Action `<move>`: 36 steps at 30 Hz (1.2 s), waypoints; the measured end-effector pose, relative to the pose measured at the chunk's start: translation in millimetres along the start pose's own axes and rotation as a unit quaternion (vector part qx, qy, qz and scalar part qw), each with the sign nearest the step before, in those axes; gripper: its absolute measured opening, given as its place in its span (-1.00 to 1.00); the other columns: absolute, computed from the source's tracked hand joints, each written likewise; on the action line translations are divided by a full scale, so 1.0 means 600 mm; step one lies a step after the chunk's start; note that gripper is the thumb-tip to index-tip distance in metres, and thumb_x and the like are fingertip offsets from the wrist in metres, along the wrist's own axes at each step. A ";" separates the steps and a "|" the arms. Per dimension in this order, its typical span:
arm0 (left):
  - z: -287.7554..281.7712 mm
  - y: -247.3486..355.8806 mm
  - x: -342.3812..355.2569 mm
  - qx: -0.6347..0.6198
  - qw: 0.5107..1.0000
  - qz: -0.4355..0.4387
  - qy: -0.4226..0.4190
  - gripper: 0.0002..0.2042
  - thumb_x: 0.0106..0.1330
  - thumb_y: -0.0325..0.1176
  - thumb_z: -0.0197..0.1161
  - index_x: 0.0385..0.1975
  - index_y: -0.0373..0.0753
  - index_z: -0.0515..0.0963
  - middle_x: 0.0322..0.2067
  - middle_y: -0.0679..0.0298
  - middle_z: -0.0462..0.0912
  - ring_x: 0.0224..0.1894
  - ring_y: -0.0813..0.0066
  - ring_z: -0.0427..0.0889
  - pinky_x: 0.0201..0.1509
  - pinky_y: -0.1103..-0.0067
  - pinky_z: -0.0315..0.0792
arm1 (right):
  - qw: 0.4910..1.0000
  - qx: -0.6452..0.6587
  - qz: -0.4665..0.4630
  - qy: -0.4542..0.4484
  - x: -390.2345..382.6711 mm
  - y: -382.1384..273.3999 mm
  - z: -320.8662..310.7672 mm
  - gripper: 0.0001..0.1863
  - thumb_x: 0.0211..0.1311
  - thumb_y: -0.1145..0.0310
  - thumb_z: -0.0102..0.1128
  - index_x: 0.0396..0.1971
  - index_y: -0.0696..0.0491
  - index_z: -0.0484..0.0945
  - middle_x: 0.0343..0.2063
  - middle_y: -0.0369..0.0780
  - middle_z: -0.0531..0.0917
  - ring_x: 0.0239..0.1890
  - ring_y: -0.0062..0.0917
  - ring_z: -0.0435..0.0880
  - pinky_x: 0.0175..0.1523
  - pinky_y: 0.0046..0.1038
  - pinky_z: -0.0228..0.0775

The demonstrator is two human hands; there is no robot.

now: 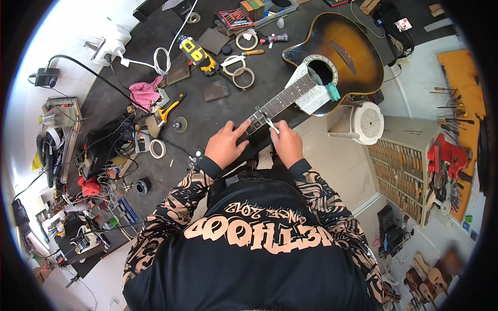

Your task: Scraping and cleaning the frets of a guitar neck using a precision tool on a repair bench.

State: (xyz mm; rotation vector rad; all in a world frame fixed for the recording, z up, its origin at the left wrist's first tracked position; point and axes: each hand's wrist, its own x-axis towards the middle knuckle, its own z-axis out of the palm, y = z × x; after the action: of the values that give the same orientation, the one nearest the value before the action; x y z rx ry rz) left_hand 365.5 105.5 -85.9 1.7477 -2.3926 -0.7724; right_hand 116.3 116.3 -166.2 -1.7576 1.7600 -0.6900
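A sunburst acoustic guitar [367,72] lies on the dark workbench, its neck running down toward me. My left hand [224,145] is at the near end of the fretboard [286,97]; its index finger reaches onto the edge and the thumb stands apart. In my right hand [288,142] a slim, light-coloured tool [271,125] is pinched, its tip at the frets. A small dark piece [261,112] lies across the fretboard just beyond the tip; its kind is unclear. White sheeting [314,101] with teal tape [332,92] covers the guitar top beside the fretboard.
A yellow-black power tool [197,54], tape rings [243,78], a yellow-handled brush [171,108] and a pink cloth [145,93] lie left of the guitar. Cables and tools crowd the far left. A white stool [369,123] and a drawer cabinet [397,168] stand at right.
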 end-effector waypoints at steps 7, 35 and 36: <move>0.001 -0.007 0.004 0.000 1.000 -0.002 -0.022 -0.26 0.48 -0.11 0.54 0.68 0.26 0.49 0.03 0.11 0.64 -0.01 -0.03 0.81 0.04 0.15 0.74 | 1.000 -0.006 0.019 -0.021 0.009 -0.016 -0.009 -0.79 0.61 0.26 0.40 -0.04 0.07 0.63 -0.31 0.00 0.88 -0.22 0.06 0.88 -0.13 0.09 0.66; -0.017 -0.027 0.018 -0.001 1.000 -0.013 0.003 -0.26 0.49 -0.11 0.53 0.68 0.21 0.48 0.03 0.07 0.65 0.00 -0.05 0.82 0.06 0.14 0.75 | 0.999 -0.006 0.026 -0.024 0.025 -0.030 -0.005 -0.78 0.59 0.28 0.41 -0.05 0.11 0.64 -0.30 0.02 0.88 -0.22 0.07 0.88 -0.10 0.07 0.68; -0.017 -0.028 0.017 0.000 1.000 -0.013 0.003 -0.26 0.49 -0.11 0.53 0.68 0.21 0.48 0.03 0.07 0.65 0.00 -0.05 0.82 0.06 0.14 0.75 | 0.999 -0.006 0.022 -0.024 0.026 -0.030 -0.005 -0.78 0.59 0.28 0.42 -0.05 0.11 0.64 -0.29 0.02 0.88 -0.21 0.07 0.88 -0.09 0.07 0.68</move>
State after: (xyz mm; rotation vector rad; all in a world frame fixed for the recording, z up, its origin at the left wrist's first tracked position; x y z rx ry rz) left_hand 379.9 88.8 -86.6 1.7822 -2.3700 -0.7690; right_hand 127.3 100.7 -151.9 -1.7234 1.7694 -0.6139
